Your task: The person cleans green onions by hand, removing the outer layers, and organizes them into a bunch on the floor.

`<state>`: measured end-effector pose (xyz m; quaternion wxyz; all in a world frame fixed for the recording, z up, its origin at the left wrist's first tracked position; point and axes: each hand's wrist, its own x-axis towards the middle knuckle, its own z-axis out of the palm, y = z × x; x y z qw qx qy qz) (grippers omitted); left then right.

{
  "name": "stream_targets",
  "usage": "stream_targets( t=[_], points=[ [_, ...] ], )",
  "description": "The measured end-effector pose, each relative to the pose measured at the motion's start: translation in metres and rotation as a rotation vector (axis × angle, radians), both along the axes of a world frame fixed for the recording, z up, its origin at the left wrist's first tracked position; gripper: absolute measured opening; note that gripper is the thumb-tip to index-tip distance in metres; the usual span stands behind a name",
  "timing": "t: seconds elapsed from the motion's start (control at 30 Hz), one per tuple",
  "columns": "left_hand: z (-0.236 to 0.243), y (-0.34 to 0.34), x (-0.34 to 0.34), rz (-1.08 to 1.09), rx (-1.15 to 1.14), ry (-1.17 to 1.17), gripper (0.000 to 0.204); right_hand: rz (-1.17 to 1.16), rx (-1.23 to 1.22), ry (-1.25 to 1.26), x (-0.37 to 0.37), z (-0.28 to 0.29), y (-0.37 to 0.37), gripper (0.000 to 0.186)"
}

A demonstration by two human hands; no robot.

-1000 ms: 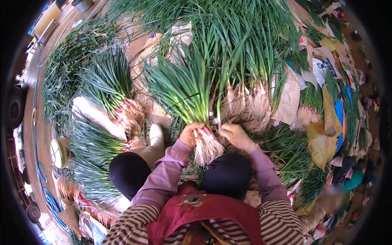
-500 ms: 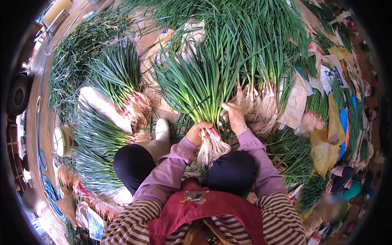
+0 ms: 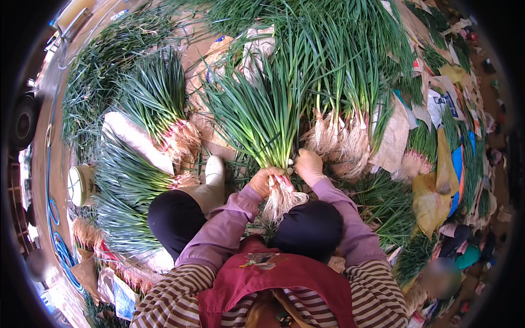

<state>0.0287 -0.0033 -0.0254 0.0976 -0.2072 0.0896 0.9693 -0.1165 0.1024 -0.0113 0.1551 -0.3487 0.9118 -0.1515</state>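
A fanned bunch of green onions (image 3: 265, 126), with pink bases and pale stringy roots, stands tilted between my knees. My left hand (image 3: 265, 180) grips it just above the roots, fingers closed round the base. On the other side of the bunch, my right hand (image 3: 306, 164) is closed with its fingertips against the stalks, beside small white bulbs; what it holds is partly hidden. Just beyond it lie more loose onions with long roots (image 3: 358, 142).
Tied-looking bunches (image 3: 175, 136) lie on sacks at left, by a white boot (image 3: 214, 175), cream bucket (image 3: 81, 186) and blue hose (image 3: 57, 240). Cut leaves (image 3: 104, 71) spread behind. Yellow plastic sacks (image 3: 424, 202) lie right. Another person (image 3: 459, 240) is at the lower right.
My right hand rose along the bunch from beside the roots, then came down slightly, staying against the stalks. My left hand still grips the base, shifted slightly right and down.
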Motion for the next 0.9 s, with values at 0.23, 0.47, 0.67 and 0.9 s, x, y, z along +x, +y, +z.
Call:
stream_targets(
  t=[0.23,0.47,0.67,0.9],
  points=[
    [0.008,-0.021,-0.007,0.151,0.109,0.158,0.033,0.368,0.807,-0.209,-0.026,-0.046,0.071,0.033],
    [0.03,-0.022,-0.003,0.236,0.14,0.142,0.037,0.152,-0.259,-0.934,-0.038,0.093,-0.016,0.054],
    [0.029,-0.03,0.003,0.18,0.202,0.169,0.034,0.562,-0.176,-0.262,-0.017,0.06,-0.03,0.026],
    [0.056,-0.033,-0.011,0.328,0.343,0.395,0.043,0.486,0.591,0.048,-0.048,-0.016,0.04,0.021]
  ],
)
